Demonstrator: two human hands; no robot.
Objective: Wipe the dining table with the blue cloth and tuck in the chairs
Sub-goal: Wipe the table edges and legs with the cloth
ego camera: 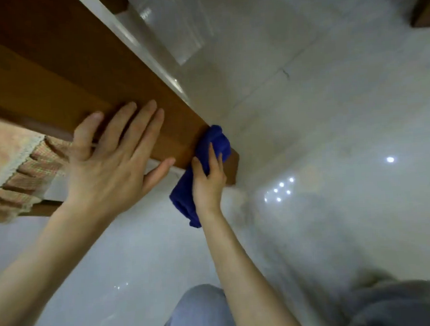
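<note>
The brown wooden dining table (62, 71) slants from the upper left down to a corner near the centre. My left hand (109, 163) lies flat on the tabletop near that corner, fingers straight and spread, thumb over the edge. My right hand (208, 180) grips the blue cloth (215, 140) and presses it against the table's corner; part of the cloth hangs below my wrist. A chair with a checked, fringed seat cushion (22, 173) sits under the table edge at the left.
Glossy white tiled floor (330, 107) fills the right and bottom, with light reflections. A dark wooden piece of furniture (425, 9) shows at the top right. My knee in light trousers (197, 313) and a grey garment (403, 305) are at the bottom.
</note>
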